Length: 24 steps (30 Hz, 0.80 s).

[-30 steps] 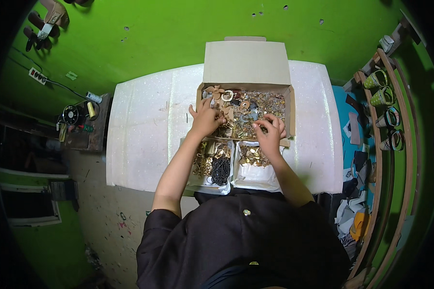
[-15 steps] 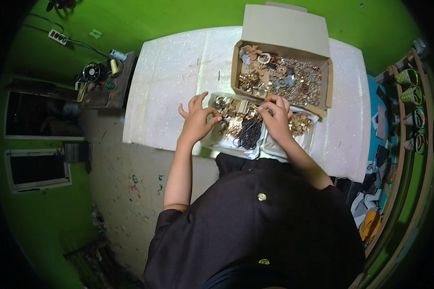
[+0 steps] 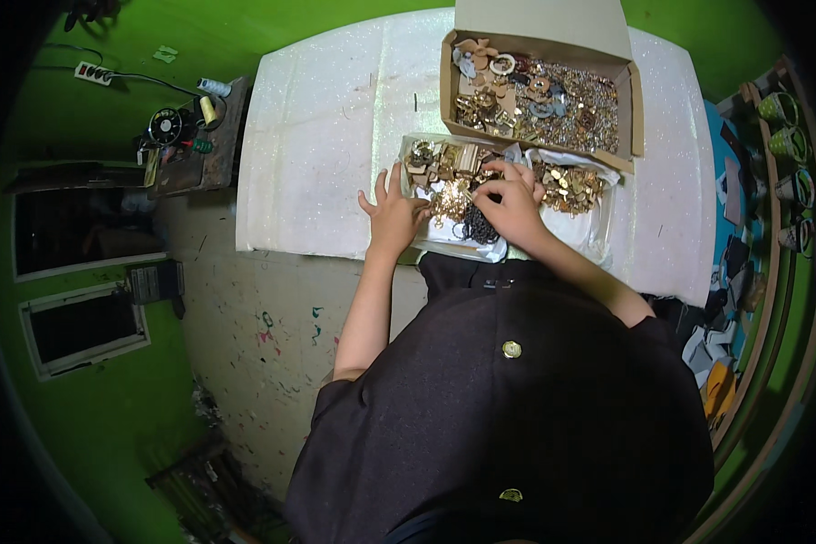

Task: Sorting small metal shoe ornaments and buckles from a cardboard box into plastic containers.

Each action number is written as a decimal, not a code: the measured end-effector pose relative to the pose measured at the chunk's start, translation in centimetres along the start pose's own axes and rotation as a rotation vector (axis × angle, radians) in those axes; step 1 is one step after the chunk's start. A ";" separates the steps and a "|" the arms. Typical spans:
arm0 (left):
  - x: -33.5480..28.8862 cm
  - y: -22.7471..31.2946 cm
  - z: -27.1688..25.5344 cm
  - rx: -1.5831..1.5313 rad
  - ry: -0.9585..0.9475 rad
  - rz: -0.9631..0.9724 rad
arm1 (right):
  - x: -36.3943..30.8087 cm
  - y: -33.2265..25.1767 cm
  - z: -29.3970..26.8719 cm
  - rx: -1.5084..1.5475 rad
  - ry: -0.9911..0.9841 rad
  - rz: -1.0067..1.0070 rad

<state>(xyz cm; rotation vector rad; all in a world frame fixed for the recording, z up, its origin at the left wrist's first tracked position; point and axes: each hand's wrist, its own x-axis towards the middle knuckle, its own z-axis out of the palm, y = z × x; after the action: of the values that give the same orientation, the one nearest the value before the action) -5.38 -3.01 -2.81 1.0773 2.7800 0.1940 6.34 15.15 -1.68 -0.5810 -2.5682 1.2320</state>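
A shallow clear-rimmed tray (image 3: 490, 251) holds gold trinkets (image 3: 451, 201), tan and brown pieces and a heap of black chain (image 3: 480, 227). At its left side is my left hand (image 3: 395, 220), thumb and index finger pinched beside the gold trinkets, the other fingers spread. My right hand (image 3: 515, 207) is over the tray's right part, thumb and index finger closed together above the black chain. What either pinch holds is too small to make out. Right of that hand, a second tray (image 3: 598, 249) contains gold discs and other gold pieces (image 3: 571, 186).
Behind the trays stands an open cardboard box (image 3: 639, 118) full of beads, rings and metal bits, its lid raised. A white glittery cloth covers the table (image 3: 317, 163). Thread spools (image 3: 208, 111) sit on a side stand at left; a rack with green pots (image 3: 786, 145) is at right.
The view has shifted, so the table sits higher in it. My right hand has come left and lower over the black chain; my left hand is nearer the gold trinkets.
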 end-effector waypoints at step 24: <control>-0.6 1.5 -1.4 -0.321 0.141 -0.138 | -0.8 -0.6 1.5 -0.066 -0.045 -0.164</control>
<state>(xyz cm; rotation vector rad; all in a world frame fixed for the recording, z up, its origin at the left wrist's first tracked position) -4.22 -2.36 -1.13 0.8200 2.7975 0.6965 6.34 13.41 -2.20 -0.3512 -2.6417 1.1220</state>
